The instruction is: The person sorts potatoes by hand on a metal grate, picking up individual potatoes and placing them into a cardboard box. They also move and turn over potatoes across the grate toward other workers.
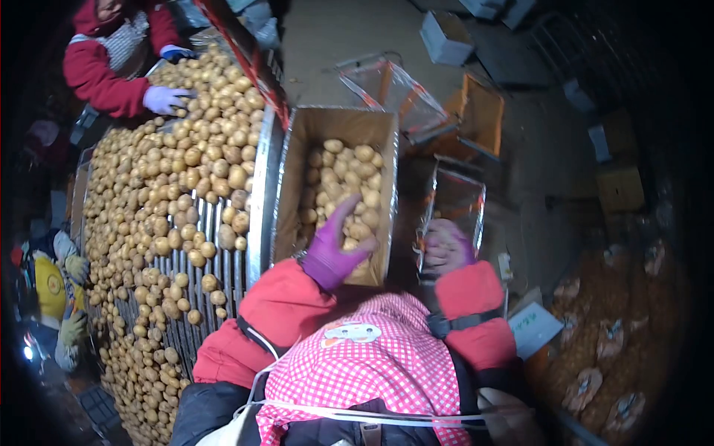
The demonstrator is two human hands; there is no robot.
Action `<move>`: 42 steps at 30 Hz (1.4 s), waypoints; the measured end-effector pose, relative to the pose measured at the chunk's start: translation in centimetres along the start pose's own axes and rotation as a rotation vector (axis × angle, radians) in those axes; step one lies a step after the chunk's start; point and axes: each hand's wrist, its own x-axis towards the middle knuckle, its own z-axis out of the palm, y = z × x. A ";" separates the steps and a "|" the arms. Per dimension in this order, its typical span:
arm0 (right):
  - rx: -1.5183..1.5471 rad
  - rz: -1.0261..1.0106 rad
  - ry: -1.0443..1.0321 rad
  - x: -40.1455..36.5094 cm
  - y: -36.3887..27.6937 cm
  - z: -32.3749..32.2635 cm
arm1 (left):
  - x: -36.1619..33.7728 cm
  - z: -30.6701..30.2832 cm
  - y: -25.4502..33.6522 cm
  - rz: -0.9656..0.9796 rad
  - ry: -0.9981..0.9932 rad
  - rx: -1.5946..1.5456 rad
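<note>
My left hand (338,245), in a purple glove, reaches over the near end of a tall cardboard box (290,178) partly filled with potatoes (342,175). Its thumb and fingers are spread, right at the potatoes on top. In a matching glove, my right hand (446,247) is out to the right with its fingers curled in, and I cannot tell what is inside them. It overlaps the near end of a smaller, foil-edged box (457,197). Left of the tall box, many loose potatoes (171,163) cover a slatted roller table (212,264).
A metal side rail (262,186) divides the roller table from the tall box. Across the table, a person (119,59) in gloves handles potatoes; other gloved hands (73,327) show at the left edge. Opened boxes (480,111) lie ahead, and filled sacks (610,342) stand at right.
</note>
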 end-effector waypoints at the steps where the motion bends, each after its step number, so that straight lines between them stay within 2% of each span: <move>1: -0.120 -0.112 0.207 -3.0 -0.3 -2.6 | -0.4 -0.5 -0.5 -0.016 0.014 -0.042; 3: -0.067 -0.142 0.609 -8.7 -0.7 -6.6 | -1.4 -2.1 -1.1 -0.047 0.065 -0.105; 6: -0.162 -0.209 0.904 -12.8 0.2 -14.6 | -4.1 -5.8 -2.3 -0.061 0.190 -0.111; 9: -0.354 -0.240 1.084 -12.5 0.3 -21.8 | -8.2 -10.1 -3.6 -0.106 0.355 -0.052; 10: -0.438 -0.245 1.133 -11.6 -0.1 -23.3 | -9.7 -11.3 -2.6 -0.167 0.430 -0.137; 12: -0.635 -0.271 1.209 -9.1 -1.3 -24.3 | -13.4 -14.5 -5.8 -0.090 0.577 0.194; 13: -0.734 -0.310 1.226 -7.5 -2.1 -24.1 | -15.1 -15.8 -5.7 -0.085 0.706 0.220; 14: -0.827 -0.370 1.205 -5.3 -2.9 -23.2 | -17.0 -17.3 -5.9 -0.096 0.748 0.378; 15: -0.893 -0.482 1.071 -2.2 -3.6 -21.7 | -19.2 -18.9 -6.5 -0.110 0.780 0.530; 16: -0.914 -0.611 0.845 1.7 -4.3 -19.6 | -20.9 -20.1 -6.5 -0.130 0.799 0.680; 17: -0.892 -0.711 0.527 5.8 -4.8 -17.2 | -22.5 -21.0 -6.2 -0.107 0.744 0.855; 18: -1.012 -0.731 0.384 7.4 -3.3 -2.8 | -23.8 -21.6 -5.9 -0.199 0.647 0.950; 19: -0.913 -0.737 -0.144 11.1 -1.9 2.9 | -24.7 -21.7 -5.4 -0.201 0.600 0.962; 20: -1.086 -0.463 -0.212 13.6 -0.8 8.4 | -25.5 -21.8 -5.0 -0.201 0.550 0.975; 21: -1.453 -0.835 -0.427 13.7 4.0 17.7 | -26.0 -22.0 -5.0 -0.208 0.539 0.991; 22: -1.569 -0.735 -0.486 14.6 7.3 23.2 | -26.4 -22.3 -5.2 -0.214 0.524 1.005; 23: -1.689 -0.892 -0.650 17.1 10.6 25.6 | -26.7 -22.5 -5.4 -0.218 0.506 1.019; 26: -2.434 -0.715 -0.731 21.9 17.6 33.8 | -26.6 -24.8 -5.8 -0.264 0.557 1.007; 28: -2.721 -0.835 -0.798 24.1 20.3 36.2 | -25.8 -26.6 -5.3 -0.261 0.546 0.987; 30: -2.974 -0.564 -0.707 26.3 21.4 38.1 | -23.8 -28.5 -5.3 -0.231 0.480 1.028; 33: -2.973 -0.681 -0.777 27.4 20.3 39.6 | -19.8 -31.2 -7.5 -0.082 0.374 0.959; 34: -2.973 -0.692 -0.795 28.6 19.8 39.8 | -17.9 -32.1 -7.9 -0.099 0.324 1.018; 35: -2.929 -0.823 -0.703 31.5 19.8 38.4 | -16.3 -32.7 -9.6 -0.167 0.306 1.092; 36: -2.651 -1.278 -0.546 33.2 19.9 36.7 | -14.9 -33.8 -11.3 -0.232 0.291 1.173; 38: -2.279 -1.373 -0.557 27.8 18.3 39.4 | -13.6 -36.7 -12.5 -0.284 0.257 1.232; 40: -2.505 -1.062 -0.737 22.7 17.7 38.5 | -12.9 -38.9 -13.5 -0.287 0.296 1.275; 42: -2.596 -1.010 -0.924 19.0 18.9 34.6 | -13.2 -39.7 -14.3 -0.242 0.394 1.296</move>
